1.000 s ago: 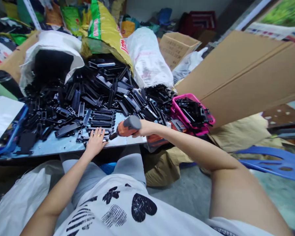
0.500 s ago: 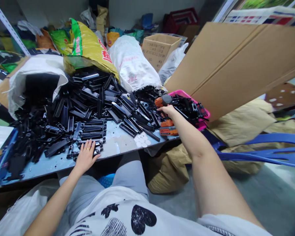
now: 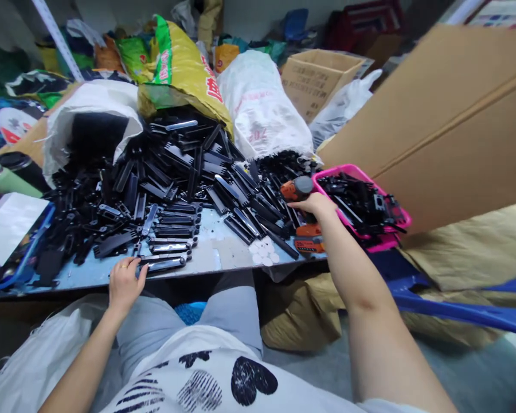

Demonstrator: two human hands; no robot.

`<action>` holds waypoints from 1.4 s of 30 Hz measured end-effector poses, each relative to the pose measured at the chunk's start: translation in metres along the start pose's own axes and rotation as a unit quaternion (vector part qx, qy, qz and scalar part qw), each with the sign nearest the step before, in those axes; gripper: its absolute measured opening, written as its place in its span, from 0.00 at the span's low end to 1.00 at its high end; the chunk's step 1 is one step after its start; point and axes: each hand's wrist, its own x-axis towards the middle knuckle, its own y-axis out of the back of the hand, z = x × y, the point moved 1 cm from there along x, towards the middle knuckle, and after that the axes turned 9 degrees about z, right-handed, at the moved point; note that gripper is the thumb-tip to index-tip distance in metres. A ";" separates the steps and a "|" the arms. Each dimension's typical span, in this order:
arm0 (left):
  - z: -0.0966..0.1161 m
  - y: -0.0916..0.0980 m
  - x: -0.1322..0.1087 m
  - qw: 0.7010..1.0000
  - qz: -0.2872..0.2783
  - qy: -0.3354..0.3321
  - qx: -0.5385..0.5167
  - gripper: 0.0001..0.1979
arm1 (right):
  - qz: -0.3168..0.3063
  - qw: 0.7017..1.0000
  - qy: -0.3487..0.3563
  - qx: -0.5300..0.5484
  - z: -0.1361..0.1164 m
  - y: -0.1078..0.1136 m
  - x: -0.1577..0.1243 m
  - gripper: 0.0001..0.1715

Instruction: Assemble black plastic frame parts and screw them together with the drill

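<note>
My right hand (image 3: 315, 205) is wrapped round the grip of an orange and grey cordless screwdriver (image 3: 298, 188), which stands on its base at the right end of the table (image 3: 215, 255), beside a pink basket (image 3: 361, 172) of black parts. My left hand (image 3: 124, 282) rests at the table's front edge, fingers curled, its thumb touching the nearest of a few black plastic strips (image 3: 168, 248) lined up in a row. Whether it grips a strip I cannot make out. A large heap of black plastic parts (image 3: 172, 166) covers the table behind.
White woven sacks (image 3: 262, 109) and a yellow-green bag (image 3: 184, 63) lean behind the heap. A big cardboard sheet (image 3: 447, 109) slants at the right, over a blue plastic chair (image 3: 456, 310). A blue tray with white paper (image 3: 8, 226) sits at the left. Small white discs (image 3: 262, 251) lie on the table.
My right hand carried the screwdriver from the middle of the table to its right end and stood it by the pink basket. My left hand drew back from the strips to the front edge.
</note>
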 end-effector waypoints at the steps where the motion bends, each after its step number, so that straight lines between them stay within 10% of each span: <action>1: -0.004 0.001 -0.002 1.000 -0.007 -0.003 -0.013 0.16 | 0.062 0.997 0.018 -0.031 -0.011 0.006 -0.008 0.41; 4: -0.012 0.001 -0.007 0.998 -0.020 -0.021 -0.056 0.14 | 0.179 0.960 0.215 0.029 -0.072 0.002 -0.048 0.30; 8: -0.007 -0.001 -0.004 0.997 -0.018 0.018 -0.067 0.15 | -0.008 0.851 0.516 0.099 -0.195 -0.056 -0.128 0.15; 14: 0.015 0.019 -0.019 0.962 0.012 0.204 -0.182 0.16 | -0.124 0.792 0.595 0.054 -0.295 -0.119 -0.174 0.20; 17: 0.030 0.022 -0.042 0.856 -0.073 0.376 -0.348 0.17 | -0.157 0.772 0.614 0.044 -0.300 -0.114 -0.161 0.23; 20: 0.049 0.013 -0.057 0.632 -0.155 0.569 -0.503 0.21 | -0.257 0.756 0.601 0.036 -0.301 -0.109 -0.154 0.30; 23: 0.068 0.004 -0.055 0.435 -0.110 0.674 -0.587 0.24 | -0.369 0.767 0.524 0.041 -0.298 -0.116 -0.169 0.51; 26: 0.085 0.000 -0.044 0.338 -0.012 0.693 -0.637 0.20 | -0.397 0.771 0.490 0.093 -0.283 -0.126 -0.200 0.59; 32: 0.116 0.008 -0.042 0.278 0.174 0.673 -0.663 0.23 | -0.458 0.741 0.467 0.149 -0.231 -0.124 -0.251 0.57; 37: 0.129 0.011 -0.042 0.267 0.163 0.656 -0.687 0.26 | -0.483 0.737 0.443 0.167 -0.221 -0.106 -0.261 0.54; 42: 0.113 0.034 -0.069 0.298 0.148 0.654 -0.679 0.20 | -0.549 0.643 0.480 0.234 -0.228 -0.089 -0.311 0.46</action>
